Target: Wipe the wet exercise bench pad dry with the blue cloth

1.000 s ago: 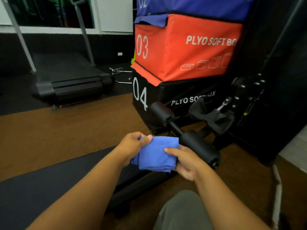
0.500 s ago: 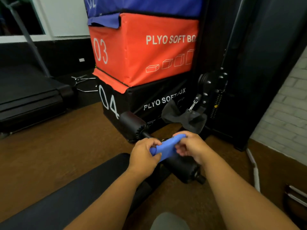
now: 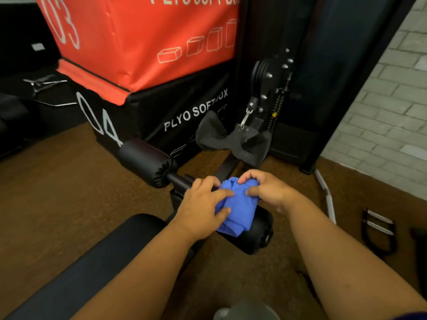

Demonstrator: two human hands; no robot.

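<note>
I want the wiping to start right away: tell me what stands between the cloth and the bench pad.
Nothing visible does. Both hands, left and right, hold the blue cloth over the roller pad, just beyond the bench pad.

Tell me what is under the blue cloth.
A black foam roller pad lies under the blue cloth. The roller's top is covered, so wetness there cannot be seen.

Cut off by the top edge: upper part of the orange plyo box, lettering only half readable. Hidden under the blue cloth and both hands: top of the near roller pad. Bench pad cropped at the bottom-left edge, partly covered by the left forearm. Wetness impossible to judge.
</note>
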